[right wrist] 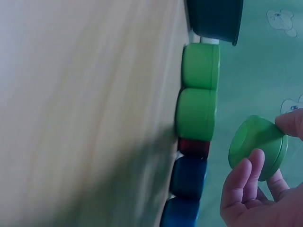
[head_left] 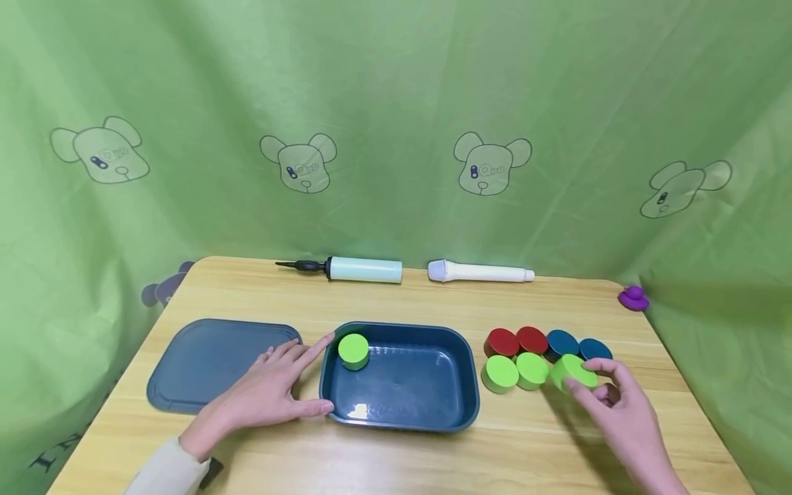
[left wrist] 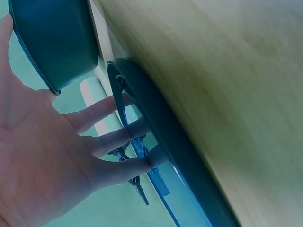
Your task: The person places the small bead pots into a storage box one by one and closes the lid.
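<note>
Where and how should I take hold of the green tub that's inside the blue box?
Probably pinch the green tub across its round side, coming down from above and the right. It stands upright, flat-topped, near the far left corner of the blue box; the walls crowd its far and left sides, while the box is bare to its right.

The person's left forearm (head_left: 203, 434) extends in from the lower left; the left hand (head_left: 272, 390) is palm down, thumb and index finger stretched wide apart, the other fingers extended. The right forearm (head_left: 657, 471) angles in from the lower right; the right hand (head_left: 621, 405) grips, thumb opposing the index finger, other fingers curled inward.
</note>
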The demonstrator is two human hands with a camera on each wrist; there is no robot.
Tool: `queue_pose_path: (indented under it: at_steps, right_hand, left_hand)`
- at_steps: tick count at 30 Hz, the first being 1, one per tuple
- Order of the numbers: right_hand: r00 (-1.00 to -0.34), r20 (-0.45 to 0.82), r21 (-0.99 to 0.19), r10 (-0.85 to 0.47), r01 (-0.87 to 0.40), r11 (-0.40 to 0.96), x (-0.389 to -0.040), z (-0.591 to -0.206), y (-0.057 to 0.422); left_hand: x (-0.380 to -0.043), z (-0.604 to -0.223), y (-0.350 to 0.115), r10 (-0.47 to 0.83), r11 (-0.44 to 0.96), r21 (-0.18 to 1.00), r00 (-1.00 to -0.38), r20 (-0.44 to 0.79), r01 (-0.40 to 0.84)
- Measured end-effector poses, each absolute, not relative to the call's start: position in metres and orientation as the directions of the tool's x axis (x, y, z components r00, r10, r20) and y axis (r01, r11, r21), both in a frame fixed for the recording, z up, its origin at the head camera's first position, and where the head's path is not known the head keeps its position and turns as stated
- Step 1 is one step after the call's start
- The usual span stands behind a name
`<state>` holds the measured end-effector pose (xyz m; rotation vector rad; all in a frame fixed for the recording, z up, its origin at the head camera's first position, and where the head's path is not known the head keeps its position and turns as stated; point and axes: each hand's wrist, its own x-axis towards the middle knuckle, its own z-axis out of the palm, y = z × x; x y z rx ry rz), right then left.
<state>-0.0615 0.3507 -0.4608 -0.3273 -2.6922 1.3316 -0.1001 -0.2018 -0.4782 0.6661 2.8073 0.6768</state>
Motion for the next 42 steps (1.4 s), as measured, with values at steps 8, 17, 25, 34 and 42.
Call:
queue_pose_path:
  at_steps: [8, 17, 25, 34, 42]
  right_hand:
    - [-0.976, 0.132, -0.806, 0.175, -0.003, 0.592, -0.065, -0.451, 0.332]
    - [-0.976, 0.186, -0.821, 0.110, -0.093, 0.564, -0.070, -0.442, 0.297]
    - [-0.972, 0.236, -0.817, 0.005, -0.196, 0.542, -0.081, -0.439, 0.267]
    - [-0.975, 0.206, -0.826, -0.087, -0.221, 0.519, -0.092, -0.445, 0.235]
    - [-0.975, 0.147, -0.832, -0.167, -0.213, 0.512, -0.104, -0.453, 0.205]
  left_hand:
    - [-0.100, -0.481, -0.200, 0.469, 0.791, 0.474, -0.881, -0.061, 0.387]
    - [-0.101, -0.483, -0.202, 0.466, 0.790, 0.479, -0.883, -0.060, 0.384]
    - [-0.100, -0.482, -0.203, 0.464, 0.789, 0.482, -0.883, -0.062, 0.381]
    - [-0.100, -0.480, -0.203, 0.467, 0.788, 0.487, -0.881, -0.076, 0.376]
    - [-0.099, -0.480, -0.203, 0.470, 0.790, 0.480, -0.879, -0.078, 0.381]
